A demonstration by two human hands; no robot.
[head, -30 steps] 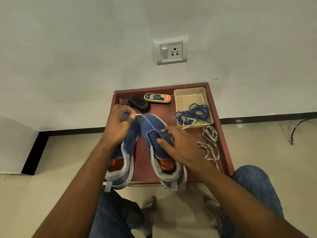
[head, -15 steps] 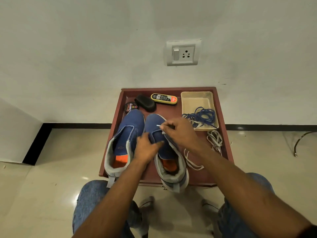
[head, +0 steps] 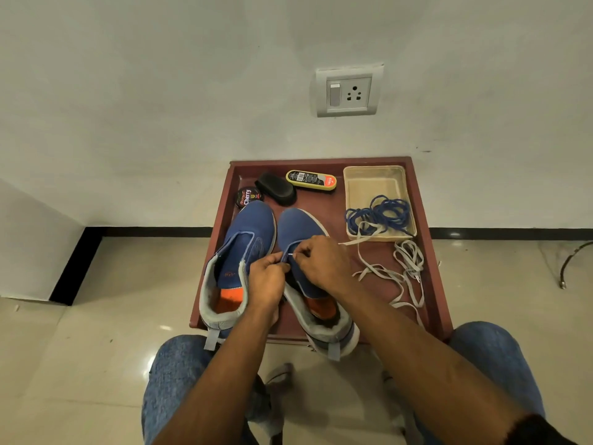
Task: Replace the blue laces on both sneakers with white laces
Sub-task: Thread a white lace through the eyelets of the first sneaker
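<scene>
Flat white shoelace, one end pinched at its tip between the thumb and forefinger of the right hand and held at a lower eyelet of the right-hand blue fabric sneaker with grey collar and orange insole; the remainder trails rightward across the dark red wooden tray, with more white lace lying in loose loops near the tray's right edge. The left hand pinches the eyelet edge of the same sneaker, its fingers curled on the fabric just beside the lace tip. Both sneakers stand side by side on the tray, toes toward the wall, and neither shows any lacing; the left-hand blue sneaker is untouched. The removed blue laces lie coiled in the shallow beige plastic tray at the far right corner. Judged from this, the step in hand is threading the first eyelet. It is done well by keeping the eyelet flap lifted and taut with the left hand, feeding the tip straight through, then drawing the lace across untwisted so that both ends come out even before crossing upward. Beyond the toes lie a black oval shoe brush, a round polish tin marked Cherry and a yellow-edged polish sponge case. A white wall socket sits above.
</scene>
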